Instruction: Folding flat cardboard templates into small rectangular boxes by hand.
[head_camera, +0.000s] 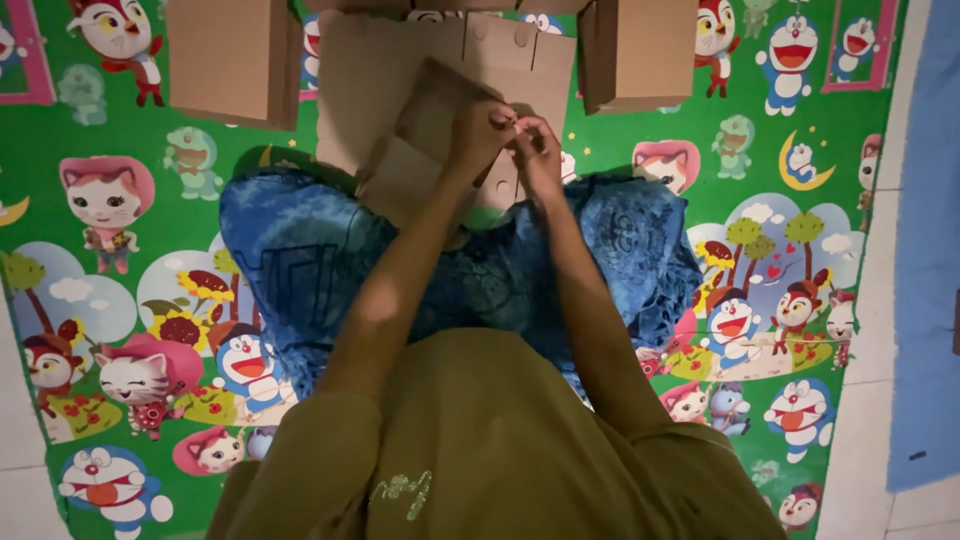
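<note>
Both hands work a half-folded cardboard box over the lap

The left hand (478, 130) and right hand (538, 150) meet at the near edge of the half-folded box (425, 150), fingers pinched on a small flap there; the grip looks closed, though what exactly sits between the fingertips is too small to tell. The box tilts toward the person, probably propped on the blue-clad knees (300, 260) so the flap faces up. Just beyond it lies one flat cardboard blank (500, 55), tabs showing, seemingly kept within reach. Left and right of that blank stand two finished boxes, left one (235, 55), right one (640, 50). All rest on a green cartoon mat (850, 230)
</note>
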